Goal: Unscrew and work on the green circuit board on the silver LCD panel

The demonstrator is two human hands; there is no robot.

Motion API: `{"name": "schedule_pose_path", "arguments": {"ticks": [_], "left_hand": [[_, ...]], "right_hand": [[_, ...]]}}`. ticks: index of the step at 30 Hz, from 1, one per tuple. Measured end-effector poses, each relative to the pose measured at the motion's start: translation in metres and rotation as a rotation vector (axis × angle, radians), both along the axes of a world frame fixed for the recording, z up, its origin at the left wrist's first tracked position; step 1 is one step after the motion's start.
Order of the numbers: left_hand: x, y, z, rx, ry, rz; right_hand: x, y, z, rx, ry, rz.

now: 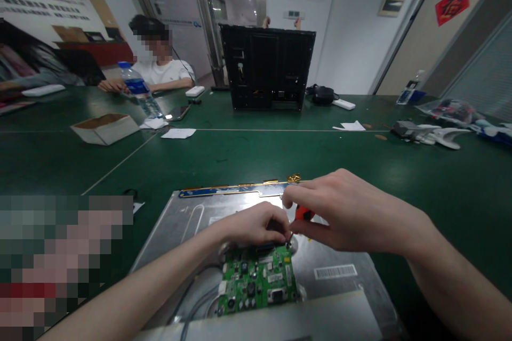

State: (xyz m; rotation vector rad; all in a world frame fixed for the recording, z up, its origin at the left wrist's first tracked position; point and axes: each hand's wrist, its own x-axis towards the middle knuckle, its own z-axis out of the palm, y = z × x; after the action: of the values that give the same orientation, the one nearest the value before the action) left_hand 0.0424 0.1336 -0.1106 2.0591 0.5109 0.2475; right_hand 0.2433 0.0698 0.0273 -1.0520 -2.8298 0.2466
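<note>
A green rectangular circuit board (258, 279), studded with small components, lies on a dull grey metal panel (336, 287) just below both hands, the right hand (334, 210) gripping a glossy red-and-black tool (304, 213), the left hand (260, 224) pinching at the board's upper corner, perhaps on the tool's thin shaft.

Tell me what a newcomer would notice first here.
Probably the bright green circuit board on the silvery metal panel, low in the middle, with the left hand at its far edge and the right hand holding a red-and-black tool near its far right corner. Next, perhaps, the big black panel upright across the table, then the red sign at upper right.
</note>
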Motion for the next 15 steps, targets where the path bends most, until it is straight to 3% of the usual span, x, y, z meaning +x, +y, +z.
{"name": "schedule_pose_path", "arguments": {"ticks": [6, 15], "left_hand": [[0.0008, 0.0022, 0.0014, 0.045, -0.013, -0.038], [0.0007, -0.0015, 0.0012, -0.015, -0.021, -0.004]], "right_hand": [[0.0016, -0.0029, 0.0033, -0.038, 0.027, 0.041], [0.0014, -0.0009, 0.0025, -0.017, 0.007, 0.019]]}}
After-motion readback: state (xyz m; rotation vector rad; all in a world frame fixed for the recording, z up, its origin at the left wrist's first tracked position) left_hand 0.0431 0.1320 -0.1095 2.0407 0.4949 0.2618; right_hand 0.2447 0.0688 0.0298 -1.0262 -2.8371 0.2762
